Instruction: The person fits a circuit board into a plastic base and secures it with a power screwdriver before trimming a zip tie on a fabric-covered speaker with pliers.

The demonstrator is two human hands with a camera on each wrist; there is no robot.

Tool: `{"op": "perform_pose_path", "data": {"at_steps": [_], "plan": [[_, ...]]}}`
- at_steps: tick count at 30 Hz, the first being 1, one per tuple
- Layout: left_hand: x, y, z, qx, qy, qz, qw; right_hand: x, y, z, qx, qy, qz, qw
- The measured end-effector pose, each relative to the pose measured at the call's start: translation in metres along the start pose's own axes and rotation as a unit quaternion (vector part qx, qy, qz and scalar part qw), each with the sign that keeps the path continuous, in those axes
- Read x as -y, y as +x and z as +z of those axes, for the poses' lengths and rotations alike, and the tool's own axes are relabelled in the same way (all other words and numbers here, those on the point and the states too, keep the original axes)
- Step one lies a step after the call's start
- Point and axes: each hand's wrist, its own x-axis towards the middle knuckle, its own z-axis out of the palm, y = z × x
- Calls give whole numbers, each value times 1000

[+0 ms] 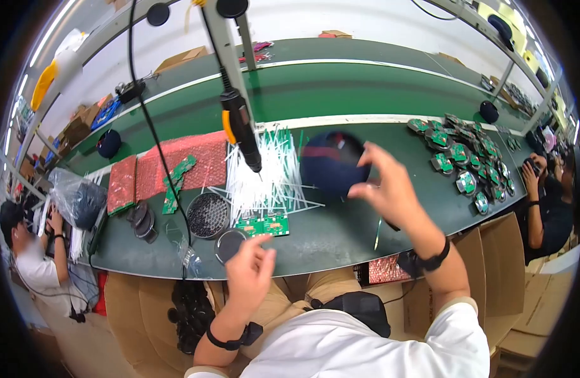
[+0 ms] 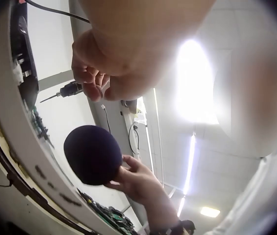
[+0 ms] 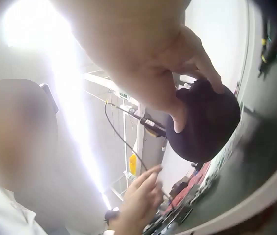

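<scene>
My right hand (image 1: 390, 192) grips a dark blue rounded shell (image 1: 331, 165) by its side, thumb below and fingers above. Held over the table, the shell looks smooth and domed from the left wrist view, and part of its dark inner side faces up in the head view. My left hand (image 1: 249, 274) hovers at the table's front edge with loosely bent fingers and nothing visible in them. Beside it lies a round dark disc (image 1: 230, 246), partly covered by the fingers. Just beyond are a round tray of small black parts (image 1: 208, 214) and a green circuit board (image 1: 264, 225).
An electric screwdriver (image 1: 239, 126) hangs over a heap of white strips (image 1: 264, 173). Pink bubble wrap (image 1: 176, 167) lies to the left. Round units with green boards (image 1: 463, 154) are piled at the right. Cardboard boxes (image 1: 498, 271) stand beside my lap. People sit at both sides.
</scene>
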Motion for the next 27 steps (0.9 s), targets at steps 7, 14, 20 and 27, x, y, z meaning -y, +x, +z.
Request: {"op": "perform_pose_path", "data": {"at_steps": [7, 14, 20, 27], "plan": [[31, -18, 27, 46, 139, 156, 977, -131, 163, 30, -75, -186, 56, 978], [36, -15, 24, 36, 117, 141, 982, -254, 248, 58, -61, -269, 108, 955], [41, -15, 23, 29, 111, 162, 980, -184, 224, 63, -72, -287, 5, 955], [4, -7, -20, -64, 118, 105, 985, 44, 40, 81, 236, 97, 7, 967]]}}
